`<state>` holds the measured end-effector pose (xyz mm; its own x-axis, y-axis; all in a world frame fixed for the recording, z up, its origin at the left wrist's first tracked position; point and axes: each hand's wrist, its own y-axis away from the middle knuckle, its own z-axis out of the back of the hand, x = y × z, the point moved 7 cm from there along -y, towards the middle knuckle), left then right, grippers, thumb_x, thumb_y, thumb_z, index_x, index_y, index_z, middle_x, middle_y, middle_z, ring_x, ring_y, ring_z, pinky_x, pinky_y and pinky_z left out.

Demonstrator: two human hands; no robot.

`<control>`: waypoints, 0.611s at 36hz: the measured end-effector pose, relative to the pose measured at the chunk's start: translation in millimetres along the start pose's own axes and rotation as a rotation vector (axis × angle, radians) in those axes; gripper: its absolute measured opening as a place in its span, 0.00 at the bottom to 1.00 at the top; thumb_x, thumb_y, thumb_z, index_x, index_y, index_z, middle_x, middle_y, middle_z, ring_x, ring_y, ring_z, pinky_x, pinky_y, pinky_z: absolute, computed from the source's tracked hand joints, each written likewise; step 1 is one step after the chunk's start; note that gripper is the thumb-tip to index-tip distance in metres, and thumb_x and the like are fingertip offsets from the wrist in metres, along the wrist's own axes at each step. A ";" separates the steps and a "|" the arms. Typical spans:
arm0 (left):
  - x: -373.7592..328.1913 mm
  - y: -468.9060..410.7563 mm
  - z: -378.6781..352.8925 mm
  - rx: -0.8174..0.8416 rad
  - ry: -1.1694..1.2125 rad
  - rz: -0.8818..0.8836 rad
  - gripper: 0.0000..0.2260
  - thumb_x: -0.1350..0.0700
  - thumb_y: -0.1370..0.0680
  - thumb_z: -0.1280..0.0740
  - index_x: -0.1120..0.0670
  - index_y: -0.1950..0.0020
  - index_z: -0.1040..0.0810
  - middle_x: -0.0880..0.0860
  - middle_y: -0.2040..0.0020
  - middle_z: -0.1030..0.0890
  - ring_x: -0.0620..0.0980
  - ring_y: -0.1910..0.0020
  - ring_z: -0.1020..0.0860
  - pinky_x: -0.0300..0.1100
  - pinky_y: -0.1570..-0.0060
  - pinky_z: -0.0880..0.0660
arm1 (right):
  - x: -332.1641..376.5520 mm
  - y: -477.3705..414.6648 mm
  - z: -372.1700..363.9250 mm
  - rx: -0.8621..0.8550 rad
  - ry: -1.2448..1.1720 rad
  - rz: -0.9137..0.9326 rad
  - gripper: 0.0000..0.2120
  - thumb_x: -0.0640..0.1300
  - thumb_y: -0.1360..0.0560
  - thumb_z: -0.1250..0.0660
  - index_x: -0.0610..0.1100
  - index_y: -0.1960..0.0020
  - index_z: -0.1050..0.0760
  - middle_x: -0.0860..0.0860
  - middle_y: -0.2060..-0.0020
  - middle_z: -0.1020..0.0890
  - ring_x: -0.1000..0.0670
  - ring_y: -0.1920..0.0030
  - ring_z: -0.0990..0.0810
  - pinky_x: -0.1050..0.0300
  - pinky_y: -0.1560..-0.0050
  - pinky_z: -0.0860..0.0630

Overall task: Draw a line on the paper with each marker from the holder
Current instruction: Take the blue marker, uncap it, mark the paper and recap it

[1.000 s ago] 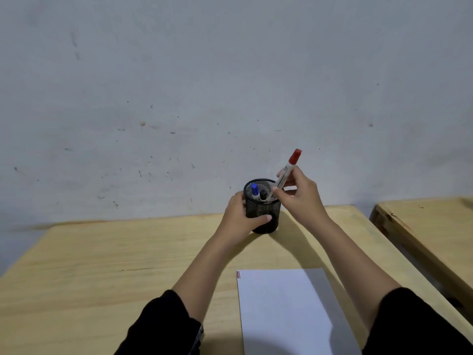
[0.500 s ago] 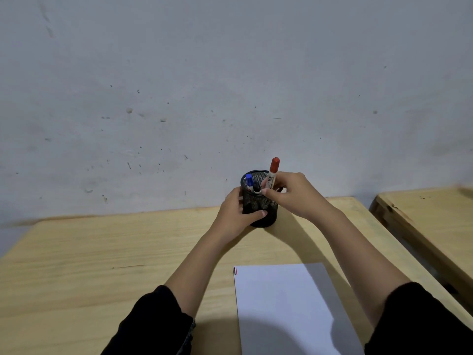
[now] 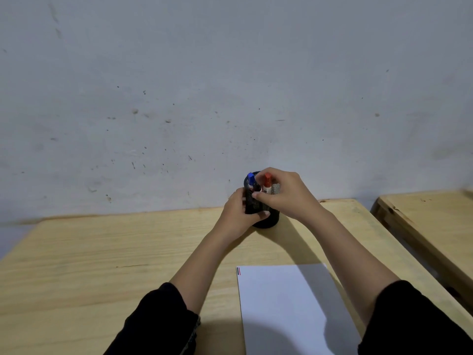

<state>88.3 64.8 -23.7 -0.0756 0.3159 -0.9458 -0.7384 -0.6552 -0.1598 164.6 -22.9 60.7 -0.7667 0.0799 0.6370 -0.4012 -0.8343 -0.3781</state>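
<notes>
On the pale wooden table, the left hand was wrapped around the black wire-mesh cylindrical holder near the far edge. A blue-capped marker stood at its left rim. The red-capped white marker stood upright inside, pinched by the right hand. Nearer the person lay the white sheet of paper, with short red and black lines at its top-left corner.

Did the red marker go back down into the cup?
Yes. The red marker has sunk into the black mesh holder; a second ago it leaned high above the rim, and now mostly its cap pokes out, with the right hand at it.
</notes>
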 end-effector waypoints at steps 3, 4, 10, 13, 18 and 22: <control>1.6 -0.7 0.6 -0.003 -0.024 0.008 0.25 0.56 0.33 0.24 0.51 0.40 0.29 0.50 0.44 0.21 0.49 0.44 0.21 0.44 0.45 0.23 | 2.6 -5.8 -5.9 -0.005 0.004 -0.010 0.11 0.44 0.32 0.27 0.46 0.50 0.22 0.53 0.59 0.20 0.56 0.60 0.24 0.66 0.60 0.29; 2.3 -1.1 0.8 -0.006 -0.033 0.010 0.25 0.55 0.33 0.24 0.51 0.39 0.29 0.50 0.44 0.21 0.49 0.44 0.21 0.46 0.44 0.23 | 2.0 -7.8 -7.6 -0.012 0.005 -0.020 0.11 0.43 0.32 0.27 0.45 0.51 0.22 0.51 0.58 0.19 0.54 0.59 0.23 0.64 0.59 0.28; 3.0 -0.8 -0.2 -0.025 -0.074 0.007 0.28 0.47 0.38 0.25 0.48 0.40 0.28 0.49 0.44 0.22 0.49 0.42 0.22 0.51 0.43 0.23 | 0.9 -11.2 -10.4 -0.082 -0.026 -0.052 0.06 0.41 0.31 0.30 0.44 0.55 0.21 0.51 0.63 0.20 0.51 0.61 0.23 0.65 0.63 0.29; 5.2 -0.8 -0.3 -0.050 -0.107 0.001 0.28 0.43 0.39 0.25 0.45 0.42 0.28 0.50 0.45 0.23 0.49 0.43 0.23 0.51 0.44 0.23 | 2.0 -8.0 -7.7 -0.117 -0.066 -0.051 0.05 0.41 0.31 0.30 0.44 0.56 0.21 0.51 0.63 0.20 0.52 0.61 0.23 0.66 0.61 0.28; 8.6 -0.2 -2.4 -0.056 -0.119 -0.004 0.27 0.41 0.38 0.25 0.45 0.42 0.28 0.52 0.45 0.23 0.49 0.45 0.22 0.51 0.44 0.22 | 14.3 -1.2 4.8 -0.187 -0.139 0.000 0.03 0.40 0.31 0.30 0.45 0.58 0.22 0.52 0.65 0.20 0.56 0.64 0.24 0.72 0.63 0.30; 6.7 3.5 -2.9 -0.072 -0.148 0.000 0.23 0.43 0.36 0.27 0.44 0.44 0.27 0.52 0.45 0.22 0.50 0.43 0.22 0.52 0.43 0.23 | 28.1 5.2 21.1 -0.271 -0.227 0.057 0.04 0.39 0.31 0.31 0.46 0.58 0.23 0.53 0.64 0.19 0.56 0.60 0.20 0.71 0.56 0.27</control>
<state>87.1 62.6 -31.4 -0.1772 0.4098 -0.8948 -0.6887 -0.7011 -0.1847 151.5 -36.5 90.9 -0.6727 -0.1115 0.7315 -0.5029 -0.6562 -0.5626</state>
